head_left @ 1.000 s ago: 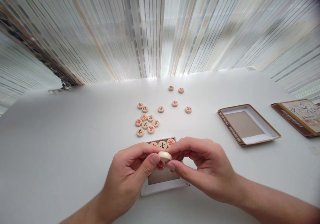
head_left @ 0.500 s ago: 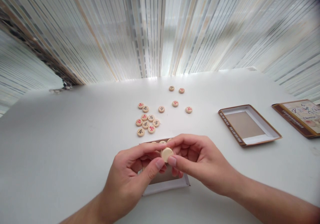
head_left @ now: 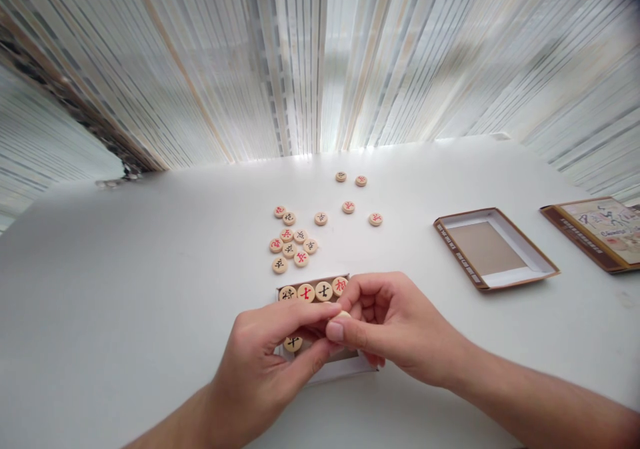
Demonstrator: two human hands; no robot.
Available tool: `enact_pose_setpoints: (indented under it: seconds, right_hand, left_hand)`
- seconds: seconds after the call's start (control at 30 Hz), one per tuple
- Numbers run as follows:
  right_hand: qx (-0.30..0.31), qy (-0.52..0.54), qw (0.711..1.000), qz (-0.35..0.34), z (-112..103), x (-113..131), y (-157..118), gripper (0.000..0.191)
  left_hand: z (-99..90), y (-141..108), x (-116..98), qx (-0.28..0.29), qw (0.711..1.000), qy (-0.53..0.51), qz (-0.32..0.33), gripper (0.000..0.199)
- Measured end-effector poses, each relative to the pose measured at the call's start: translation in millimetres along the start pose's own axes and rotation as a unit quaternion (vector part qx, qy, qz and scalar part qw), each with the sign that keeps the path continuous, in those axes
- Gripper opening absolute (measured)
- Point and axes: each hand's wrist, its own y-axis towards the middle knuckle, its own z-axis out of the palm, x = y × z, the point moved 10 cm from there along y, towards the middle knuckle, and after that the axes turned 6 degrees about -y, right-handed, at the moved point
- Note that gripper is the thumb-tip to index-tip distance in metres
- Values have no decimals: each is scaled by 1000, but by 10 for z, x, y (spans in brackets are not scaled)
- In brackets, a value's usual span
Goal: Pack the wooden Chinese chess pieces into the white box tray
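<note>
Above a shallow box, my right hand pinches a round wooden piece between thumb and fingers. My left hand has its thumb and forefinger on the left side of that same piece. Most of the piece is hidden by the fingers. Along the box's far side lies a row of wooden pieces with red and black characters, among them a red-marked one. Another black-marked piece shows beside my left fingers. Both hands cover much of the box's inside.
Several loose pieces are grouped on the white table beyond the box, with others scattered farther back. To the right are an open box tray and a printed box lid. A striped curtain hangs behind.
My hands have tilted the piece, so its blank face shows less. More of the row in the box has come into view. The whole view has shifted slightly.
</note>
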Motion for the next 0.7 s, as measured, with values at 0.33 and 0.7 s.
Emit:
enact_pose_setpoints:
  seconds: [0.33, 0.7]
  right_hand:
    - [42, 62, 997, -17, 59, 74, 2, 34]
    - [51, 83, 995, -17, 85, 74, 11, 29]
  left_hand:
    - [10, -5, 63, 4, 997, -57, -49, 34]
    - [-23, 1, 58, -11, 997, -60, -55, 34]
